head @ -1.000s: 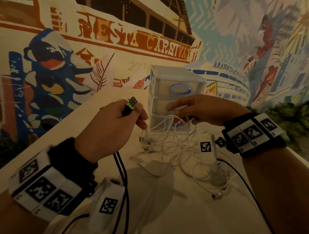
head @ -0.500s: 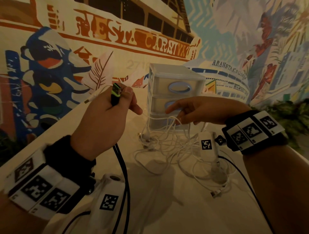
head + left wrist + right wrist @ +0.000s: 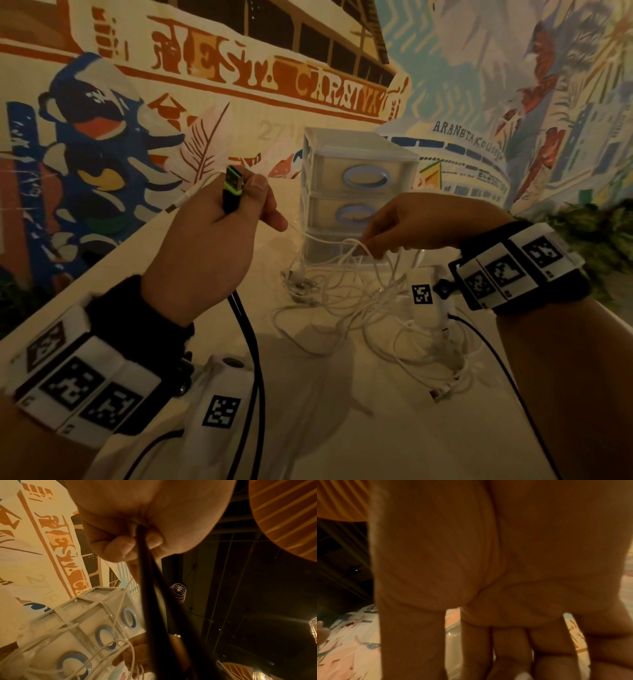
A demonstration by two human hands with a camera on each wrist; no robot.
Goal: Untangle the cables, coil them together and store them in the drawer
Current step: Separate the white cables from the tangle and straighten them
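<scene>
My left hand is raised above the table and grips a black cable whose black and green plug sticks up from the fist. A thin white cable end pokes out to its left. In the left wrist view the black cable runs down from my curled fingers. My right hand pinches white strands at the top of a tangle of white cables on the table. The plastic drawer unit with blue handles stands behind, all drawers closed.
The pale table runs forward to a painted mural wall. White tagged devices hang under both wrists. Green plants sit at the right edge. A loose white plug lies at the tangle's near right.
My left hand has lifted the black and green plug up and to the left. My right hand has dropped slightly and closed its fingertips on the white strands.
</scene>
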